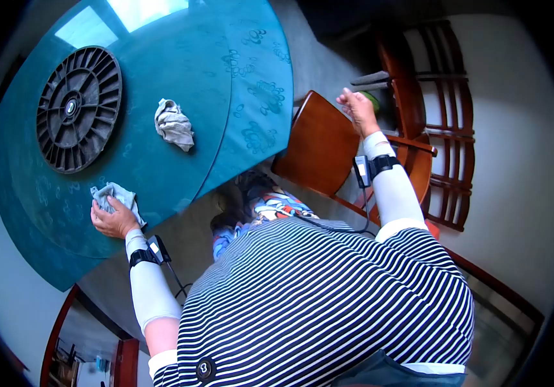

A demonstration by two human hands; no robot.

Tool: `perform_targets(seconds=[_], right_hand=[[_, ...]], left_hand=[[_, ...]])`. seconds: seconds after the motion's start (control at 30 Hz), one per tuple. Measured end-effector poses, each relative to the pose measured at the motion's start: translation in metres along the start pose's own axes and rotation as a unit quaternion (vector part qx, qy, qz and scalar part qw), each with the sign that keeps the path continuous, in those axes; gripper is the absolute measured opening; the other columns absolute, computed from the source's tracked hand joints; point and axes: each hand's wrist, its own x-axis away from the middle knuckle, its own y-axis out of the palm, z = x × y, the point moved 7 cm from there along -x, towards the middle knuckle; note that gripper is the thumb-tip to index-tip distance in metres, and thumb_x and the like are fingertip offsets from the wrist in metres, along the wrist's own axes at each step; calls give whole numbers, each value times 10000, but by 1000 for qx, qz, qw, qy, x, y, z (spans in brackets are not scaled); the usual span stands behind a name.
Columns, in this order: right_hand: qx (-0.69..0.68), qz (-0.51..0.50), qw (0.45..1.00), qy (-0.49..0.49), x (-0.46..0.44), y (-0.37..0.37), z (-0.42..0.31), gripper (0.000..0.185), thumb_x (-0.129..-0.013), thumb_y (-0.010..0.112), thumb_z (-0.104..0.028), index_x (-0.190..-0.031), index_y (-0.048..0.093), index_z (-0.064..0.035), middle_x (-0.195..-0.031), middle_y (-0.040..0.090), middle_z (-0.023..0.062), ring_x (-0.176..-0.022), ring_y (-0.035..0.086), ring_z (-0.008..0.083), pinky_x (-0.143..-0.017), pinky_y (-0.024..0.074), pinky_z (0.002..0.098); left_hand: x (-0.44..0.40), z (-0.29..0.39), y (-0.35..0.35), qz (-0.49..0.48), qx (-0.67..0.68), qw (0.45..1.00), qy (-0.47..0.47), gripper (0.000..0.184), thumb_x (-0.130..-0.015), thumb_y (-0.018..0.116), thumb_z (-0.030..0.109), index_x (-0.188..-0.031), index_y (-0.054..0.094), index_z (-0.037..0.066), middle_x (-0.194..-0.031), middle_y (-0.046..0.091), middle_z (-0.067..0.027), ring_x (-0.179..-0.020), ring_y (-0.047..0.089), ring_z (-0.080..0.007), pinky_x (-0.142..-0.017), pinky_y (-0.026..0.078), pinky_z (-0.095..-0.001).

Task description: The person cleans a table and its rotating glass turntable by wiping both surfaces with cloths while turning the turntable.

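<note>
My left hand point(114, 219) presses a light grey cloth point(123, 195) onto the teal-covered round table point(161, 64), near its edge. Its fingers are curled over the crumpled cloth. My right hand point(359, 111) is raised beyond the table's right side, above the wooden chairs. Loosely curled, its fingers show nothing between them. Another crumpled beige-grey cloth point(174, 125) lies on the table, apart from both hands. A black ribbed plastic disc point(80, 109) rests on the tabletop to the left.
A wooden chair point(321, 145) stands close to the table's right edge. More wooden chairs with slatted backs point(441, 116) line the wall at right, with a green round thing point(371, 101) behind my right hand. A cabinet point(125, 361) is at lower left.
</note>
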Motion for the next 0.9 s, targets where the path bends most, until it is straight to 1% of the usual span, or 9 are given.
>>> perform_targets(seconds=[0.17, 0.27, 0.33, 0.47, 0.57, 0.6, 0.73, 0.83, 0.9], right_hand=[[36, 24, 998, -41, 7, -22, -33, 415, -990, 556, -440, -974, 662, -39, -962, 723, 76, -802, 669, 118, -709, 499, 281], [8, 77, 996, -52, 11, -30, -55, 433, -992, 550, -435, -995, 678, -21, -971, 721, 81, -806, 668, 132, -728, 502, 285], [67, 179, 975, -115, 0, -52, -71, 458, -998, 537, -426, -1048, 676, 8, -972, 715, 80, -788, 655, 143, -727, 500, 281], [177, 155, 951, -203, -17, -79, -114, 366, -864, 699, -342, -698, 681, -16, -694, 671, 12, -632, 570, 106, -626, 460, 287], [151, 182, 960, -150, -21, -96, -139, 246, -884, 682, -226, -716, 632, -54, -706, 660, 34, -563, 585, 96, -504, 432, 242], [49, 176, 971, -157, -16, -97, -144, 269, -855, 682, -223, -682, 639, -22, -690, 671, 72, -629, 700, 181, -571, 522, 262], [-27, 158, 975, -153, -4, -96, -172, 222, -893, 690, -164, -722, 615, -45, -672, 643, 58, -589, 686, 153, -534, 536, 243], [19, 125, 984, -128, 1, -96, -187, 150, -892, 716, -152, -873, 626, -33, -729, 653, 75, -657, 710, 179, -515, 543, 245], [-25, 9, 974, -226, 8, -83, -212, 315, -925, 693, -208, -1151, 598, -12, -904, 698, 120, -753, 720, 188, -644, 577, 280]], left_hand=[[3, -5, -5, -9, -2, 1000, -11, 468, -880, 645, 433, -1259, 626, 159, -1282, 558, -107, -1204, 512, -322, -1021, 412, -469], [4, -11, -3, -4, -2, 1000, -14, 473, -876, 645, 445, -1257, 627, 166, -1285, 559, -102, -1205, 513, -320, -1022, 412, -466], [4, -12, -3, -3, 1, 1000, -14, 476, -873, 645, 452, -1256, 628, 169, -1286, 560, -99, -1205, 514, -318, -1023, 411, -465], [6, -17, -2, -10, -5, 1000, -22, 484, -867, 643, 468, -1256, 629, 179, -1292, 561, -87, -1205, 517, -315, -1021, 410, -468], [7, -17, -3, -14, -10, 1000, -27, 486, -871, 636, 474, -1261, 625, 185, -1299, 558, -83, -1214, 512, -313, -1024, 405, -473], [7, -18, -4, -16, -19, 999, -29, 487, -874, 632, 475, -1266, 622, 187, -1304, 556, -81, -1221, 507, -312, -1027, 402, -475], [8, -19, -8, -26, -26, 999, -36, 487, -881, 627, 473, -1279, 614, 193, -1312, 551, -80, -1236, 496, -309, -1036, 393, -474], [9, -20, -9, -30, -32, 998, -36, 481, -886, 626, 466, -1285, 608, 198, -1319, 547, -77, -1242, 490, -308, -1042, 388, -469], [9, -19, -11, -29, -31, 999, -33, 477, -886, 629, 461, -1283, 609, 198, -1320, 546, -75, -1241, 491, -303, -1038, 391, -466]])
